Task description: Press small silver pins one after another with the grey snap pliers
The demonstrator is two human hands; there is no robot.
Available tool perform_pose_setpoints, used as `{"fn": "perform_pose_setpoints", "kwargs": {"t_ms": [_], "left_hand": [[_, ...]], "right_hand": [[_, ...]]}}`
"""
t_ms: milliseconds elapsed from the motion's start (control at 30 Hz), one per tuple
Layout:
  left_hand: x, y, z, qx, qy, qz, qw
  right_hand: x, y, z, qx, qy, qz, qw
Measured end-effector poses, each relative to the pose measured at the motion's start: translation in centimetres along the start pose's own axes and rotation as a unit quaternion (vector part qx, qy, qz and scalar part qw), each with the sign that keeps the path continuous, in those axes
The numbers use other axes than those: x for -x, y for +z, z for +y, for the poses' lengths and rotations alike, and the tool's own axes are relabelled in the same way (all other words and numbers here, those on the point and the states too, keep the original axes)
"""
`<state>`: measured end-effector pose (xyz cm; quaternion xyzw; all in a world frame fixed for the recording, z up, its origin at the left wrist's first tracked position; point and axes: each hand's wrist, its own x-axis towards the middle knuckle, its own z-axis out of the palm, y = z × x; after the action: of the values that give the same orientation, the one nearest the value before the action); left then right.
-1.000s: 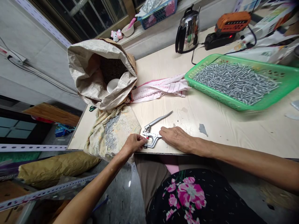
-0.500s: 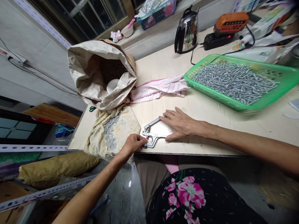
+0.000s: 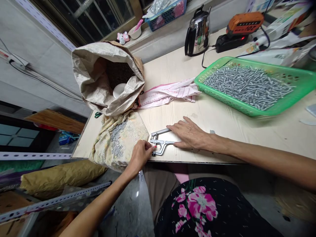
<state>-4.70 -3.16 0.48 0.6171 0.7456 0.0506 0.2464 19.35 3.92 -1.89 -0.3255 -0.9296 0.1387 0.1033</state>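
Note:
Grey metal snap-fastener pliers (image 3: 161, 147) lie at the table's front edge, jaws to the left, with a small spring between the handles and a red spot at the jaws. My right hand (image 3: 189, 133) is around the ends of the two spread handles, thumb on the lower one and fingers on the upper. At the jaws, my left hand (image 3: 141, 153) has thumb and fingers pinched together; what they hold is hidden. Just left of it, a pile of small silvery metal pieces (image 3: 117, 140) rests on a yellowish patterned cloth (image 3: 137, 126).
A green basket (image 3: 229, 101) of silvery metal pins stands at the right. Behind the cloth is an open sack (image 3: 86, 56) with a white bowl (image 3: 119, 90) inside. A pink-white towel (image 3: 170, 93), a kettle (image 3: 198, 31) and an orange battery (image 3: 244, 24) on a charger are farther back.
My right hand has come slightly left and down, and the upper handle has tipped closer to the lower one. My left hand stays at the jaws, its fingers shifted slightly left.

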Motion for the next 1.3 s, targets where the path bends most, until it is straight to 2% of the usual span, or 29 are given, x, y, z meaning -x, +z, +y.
{"fn": "perform_pose_setpoints", "kwargs": {"t_ms": [67,100,167,233,333,500,733,833,933,1067,1167,1300], "left_hand": [[0.3,0.5,1.0,-0.059,0.138,0.083,0.985],[0.2,0.9,1.5,-0.078,0.205,0.095,0.971],[-0.7,1.5,2.5,-0.101,0.31,0.068,0.943],[-2.0,1.9,3.2,-0.113,0.363,0.017,0.925],[-3.8,1.6,3.9,-0.127,0.373,-0.039,0.918],[-4.4,0.9,5.0,-0.174,0.368,-0.062,0.911],[-4.5,2.1,6.0,-0.155,0.324,-0.008,0.933],[-4.5,2.3,6.1,-0.161,0.306,-0.003,0.938],[-3.1,2.9,6.0,-0.152,0.292,0.028,0.944],[0.4,5.4,5.5,-0.118,0.321,0.098,0.935],[2.4,7.3,5.4,-0.098,0.354,0.077,0.927],[2.7,8.0,5.3,-0.06,0.372,0.06,0.924]], "right_hand": [[0.1,0.4,0.0,0.002,-0.01,0.015,1.0],[0.2,0.6,0.0,0.003,-0.014,0.019,1.0],[0.3,0.7,0.0,0.0,-0.014,0.024,1.0],[0.6,0.6,-0.2,-0.003,-0.005,0.026,1.0],[1.2,0.3,-0.5,0.006,0.031,0.02,0.999],[2.1,0.1,-0.6,0.03,0.058,0.029,0.997],[0.3,0.1,0.4,0.0,0.025,-0.004,1.0],[-0.2,-0.1,0.9,-0.006,0.03,-0.016,0.999],[-0.1,-0.4,2.0,-0.009,0.004,-0.016,1.0],[-0.1,-0.8,4.1,-0.011,0.004,-0.031,0.999],[-0.8,-0.9,5.4,0.005,0.019,-0.002,1.0],[-2.9,-1.6,5.0,0.061,0.028,0.009,0.998]]}}
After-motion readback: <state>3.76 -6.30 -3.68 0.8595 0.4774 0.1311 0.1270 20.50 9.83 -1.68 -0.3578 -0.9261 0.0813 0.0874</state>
